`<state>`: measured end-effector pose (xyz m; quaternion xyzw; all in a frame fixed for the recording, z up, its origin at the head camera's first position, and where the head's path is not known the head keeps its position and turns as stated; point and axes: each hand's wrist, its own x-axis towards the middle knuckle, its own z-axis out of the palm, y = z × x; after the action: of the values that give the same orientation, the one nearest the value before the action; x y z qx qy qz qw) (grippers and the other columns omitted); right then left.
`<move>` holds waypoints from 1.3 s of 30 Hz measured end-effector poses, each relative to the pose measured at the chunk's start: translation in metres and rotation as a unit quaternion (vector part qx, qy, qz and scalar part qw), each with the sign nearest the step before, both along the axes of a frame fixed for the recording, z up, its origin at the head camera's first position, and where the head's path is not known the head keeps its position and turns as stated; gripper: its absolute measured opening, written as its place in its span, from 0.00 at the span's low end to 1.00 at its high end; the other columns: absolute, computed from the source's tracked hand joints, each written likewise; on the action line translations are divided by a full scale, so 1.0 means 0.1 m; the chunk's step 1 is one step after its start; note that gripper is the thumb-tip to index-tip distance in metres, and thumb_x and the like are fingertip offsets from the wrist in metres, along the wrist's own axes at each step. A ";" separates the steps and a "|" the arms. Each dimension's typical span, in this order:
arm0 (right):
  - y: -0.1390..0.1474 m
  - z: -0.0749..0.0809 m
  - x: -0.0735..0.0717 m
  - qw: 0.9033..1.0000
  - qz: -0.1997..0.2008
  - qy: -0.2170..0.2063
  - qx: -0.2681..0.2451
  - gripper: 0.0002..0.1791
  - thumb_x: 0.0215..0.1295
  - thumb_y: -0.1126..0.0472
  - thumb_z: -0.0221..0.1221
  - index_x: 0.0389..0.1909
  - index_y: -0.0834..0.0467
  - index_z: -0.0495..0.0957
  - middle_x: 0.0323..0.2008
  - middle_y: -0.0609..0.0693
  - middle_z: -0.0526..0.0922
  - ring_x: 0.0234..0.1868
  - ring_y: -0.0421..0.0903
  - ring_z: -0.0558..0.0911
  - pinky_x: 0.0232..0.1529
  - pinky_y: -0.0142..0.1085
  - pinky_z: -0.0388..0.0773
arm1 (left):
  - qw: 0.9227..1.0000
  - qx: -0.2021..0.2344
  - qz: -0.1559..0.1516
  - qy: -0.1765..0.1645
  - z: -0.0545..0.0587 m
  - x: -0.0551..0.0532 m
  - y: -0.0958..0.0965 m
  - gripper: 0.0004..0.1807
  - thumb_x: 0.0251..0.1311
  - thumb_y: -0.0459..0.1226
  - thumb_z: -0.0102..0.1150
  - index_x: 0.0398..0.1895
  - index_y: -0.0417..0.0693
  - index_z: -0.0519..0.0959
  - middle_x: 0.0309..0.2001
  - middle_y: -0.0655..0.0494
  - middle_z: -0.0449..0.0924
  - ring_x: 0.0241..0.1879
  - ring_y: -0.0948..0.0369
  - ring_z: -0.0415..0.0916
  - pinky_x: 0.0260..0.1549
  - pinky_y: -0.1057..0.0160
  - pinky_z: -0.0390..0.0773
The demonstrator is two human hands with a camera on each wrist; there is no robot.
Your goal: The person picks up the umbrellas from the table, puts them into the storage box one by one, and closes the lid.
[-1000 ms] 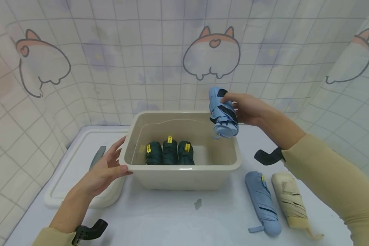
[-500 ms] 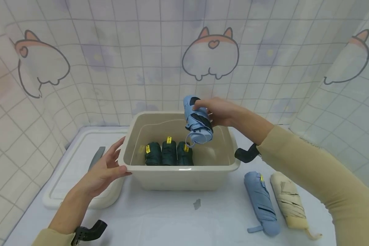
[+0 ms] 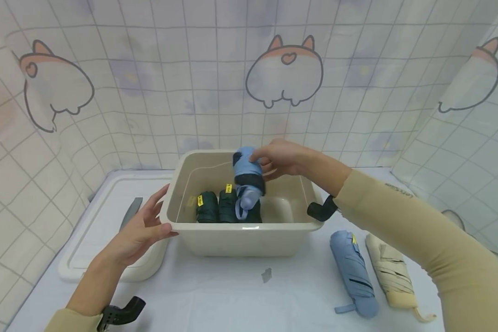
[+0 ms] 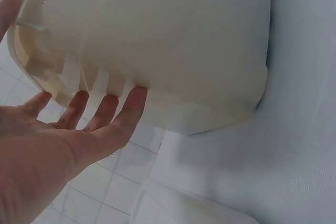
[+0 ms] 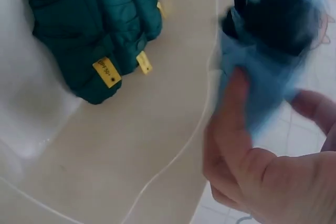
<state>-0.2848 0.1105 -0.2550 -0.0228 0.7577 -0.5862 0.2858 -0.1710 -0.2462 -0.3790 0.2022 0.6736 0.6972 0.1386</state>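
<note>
The light-blue and black folded umbrella (image 3: 246,167) has shifted left, from above the right rim of the beige plastic bin (image 3: 249,240) to over the dark green folded umbrellas (image 3: 208,208) inside. The right hand (image 3: 283,159) pinches it by thumb and fingers; the left hand (image 3: 147,222), spread wide, touches the bin's left end. Blue (image 3: 354,275) and cream folded umbrellas (image 3: 392,272) lie near right.

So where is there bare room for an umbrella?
Inside the bin, between green umbrellas and its right wall; on the table before the bin, left of the lying blue umbrella. Crowded: where it and the beige umbrella lie.
</note>
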 end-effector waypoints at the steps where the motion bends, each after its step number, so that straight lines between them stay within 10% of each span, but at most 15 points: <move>1: 0.01 0.01 0.00 1.000 -0.009 -0.001 -0.007 0.35 0.71 0.62 0.61 0.73 0.66 0.57 0.62 0.63 0.64 0.55 0.57 0.76 0.52 0.47 0.82 | 1.000 0.001 -0.002 0.000 0.00 0.00 0.00 0.51 0.68 0.33 0.64 0.84 0.59 0.42 0.76 0.39 0.49 0.68 0.49 0.66 0.55 0.53 0.77; 18: 0.47 0.11 0.04 0.999 0.000 0.021 -0.036 0.35 0.76 0.59 0.58 0.75 0.64 0.53 0.71 0.66 0.60 0.69 0.65 0.69 0.59 0.55 0.76 | 1.000 -0.018 0.007 0.002 0.00 0.01 0.00 0.51 0.68 0.34 0.64 0.84 0.61 0.43 0.77 0.42 0.50 0.69 0.50 0.65 0.56 0.51 0.76; 39: 1.25 -0.05 0.26 0.997 0.012 0.063 -0.037 0.34 0.79 0.58 0.54 0.75 0.69 0.51 0.65 0.67 0.67 0.62 0.59 0.76 0.56 0.52 0.79 | 1.000 -0.016 0.008 0.004 -0.02 -0.01 -0.01 0.51 0.68 0.34 0.64 0.84 0.61 0.43 0.76 0.42 0.51 0.68 0.48 0.66 0.56 0.52 0.77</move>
<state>-0.2585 0.2351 -0.2603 -0.0798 0.7521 -0.6073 0.2433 -0.1718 -0.2469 -0.3812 0.1975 0.6871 0.6863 0.1341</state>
